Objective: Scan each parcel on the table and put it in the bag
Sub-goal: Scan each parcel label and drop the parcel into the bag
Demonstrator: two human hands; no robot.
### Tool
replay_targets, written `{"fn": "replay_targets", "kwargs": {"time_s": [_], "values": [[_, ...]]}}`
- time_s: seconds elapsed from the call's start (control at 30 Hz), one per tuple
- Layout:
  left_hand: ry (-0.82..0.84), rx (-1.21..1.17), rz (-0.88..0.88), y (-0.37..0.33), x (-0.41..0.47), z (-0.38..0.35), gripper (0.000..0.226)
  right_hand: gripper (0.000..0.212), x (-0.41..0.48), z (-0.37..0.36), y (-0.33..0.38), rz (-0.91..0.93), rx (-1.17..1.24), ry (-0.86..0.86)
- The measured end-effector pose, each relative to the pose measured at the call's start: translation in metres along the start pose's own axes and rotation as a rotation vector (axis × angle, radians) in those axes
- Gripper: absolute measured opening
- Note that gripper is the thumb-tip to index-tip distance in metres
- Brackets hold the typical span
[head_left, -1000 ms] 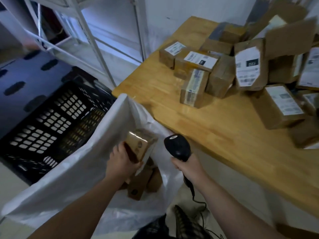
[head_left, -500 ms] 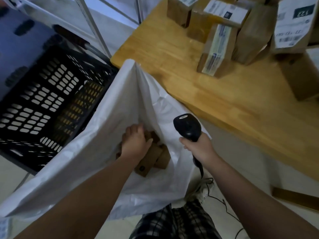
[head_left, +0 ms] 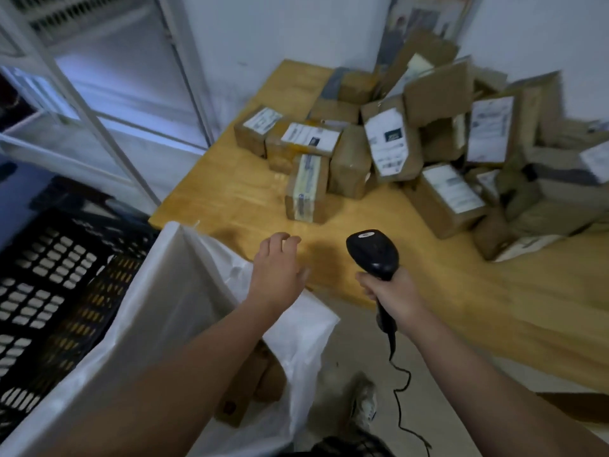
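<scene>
Pale wooden desk (head_left: 230, 199) fills centre frame; empty left hand (head_left: 276, 268), fingers loosely spread, hovers over its near edge above white plastic bag (head_left: 158, 308); right hand (head_left: 392, 291) grips black barcode scanner (head_left: 372, 252); brown cardboard parcels (head_left: 308, 189) piled upper right

One wooden table (head_left: 230, 199); one white plastic bag (head_left: 158, 291); one black handheld barcode scanner (head_left: 372, 252); one black perforated plastic crate (head_left: 49, 275); two hands: left hand (head_left: 276, 272), right hand (head_left: 392, 295). Brown cardboard parcels (head_left: 306, 189): at least ten heaped far right, exact count unclear; two visible in the bag.
</scene>
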State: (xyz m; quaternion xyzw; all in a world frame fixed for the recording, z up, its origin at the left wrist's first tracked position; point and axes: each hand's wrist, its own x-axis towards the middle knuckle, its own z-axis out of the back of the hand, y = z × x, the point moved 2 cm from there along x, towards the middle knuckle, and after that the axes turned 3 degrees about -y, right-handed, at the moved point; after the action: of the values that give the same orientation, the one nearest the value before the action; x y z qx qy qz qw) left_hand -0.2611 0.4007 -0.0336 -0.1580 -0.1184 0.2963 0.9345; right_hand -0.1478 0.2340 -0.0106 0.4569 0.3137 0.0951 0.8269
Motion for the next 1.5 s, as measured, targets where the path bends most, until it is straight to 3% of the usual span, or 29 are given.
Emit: {"fn": "replay_targets", "kwargs": {"time_s": [0.13,0.37,0.5,0.67,0.73,0.87,0.93,1.03,1.13,1.2,1.3,1.4,1.5], "values": [[-0.009,0.015,0.075,-0.035,0.058,0.006,0.064,0.019,0.029,0.047,0.028,0.071,0.094,0.001],[0.166,0.081,0.409,-0.048,0.17,0.003,0.111,0.014,0.089,0.089,0.049,0.052,0.186,0.009],[0.182,0.073,0.541,-0.041,0.179,-0.019,0.112,0.015,0.107,0.088,0.053,0.034,0.165,0.076],[0.134,0.109,0.574,-0.029,0.169,-0.024,0.105,0.015,0.123,0.079,0.057,0.019,0.126,0.126],[0.099,-0.023,0.646,-0.025,0.155,-0.02,0.103,0.016,0.124,0.077,0.058,-0.014,0.137,0.143],[-0.073,-0.51,0.795,-0.037,0.107,-0.004,0.109,0.019,0.114,0.079,0.079,-0.033,0.319,0.181],[-0.164,-0.611,0.695,-0.052,0.093,0.007,0.112,0.027,0.11,0.082,0.098,0.012,0.368,0.194],[-0.182,-0.546,0.361,-0.072,0.102,0.025,0.112,0.034,0.106,0.091,0.121,0.074,0.39,0.157],[-0.14,-0.319,0.031,-0.09,0.126,0.037,0.112,0.051,0.106,0.107,0.133,0.051,0.43,0.091],[-0.211,-0.13,-0.216,-0.103,0.139,0.042,0.111,0.058,0.105,0.117,0.136,0.004,0.473,0.071],[-0.374,0.088,-0.572,-0.116,0.148,0.035,0.106,0.051,0.102,0.13,0.138,-0.018,0.549,0.06],[-0.495,0.194,-0.769,-0.118,0.156,0.03,0.084,0.036,0.099,0.137,0.134,0.001,0.618,0.045],[-0.445,0.101,-0.795,-0.122,0.161,0.029,0.076,0.03,0.1,0.137,0.121,0.111,0.631,0.0]]}}
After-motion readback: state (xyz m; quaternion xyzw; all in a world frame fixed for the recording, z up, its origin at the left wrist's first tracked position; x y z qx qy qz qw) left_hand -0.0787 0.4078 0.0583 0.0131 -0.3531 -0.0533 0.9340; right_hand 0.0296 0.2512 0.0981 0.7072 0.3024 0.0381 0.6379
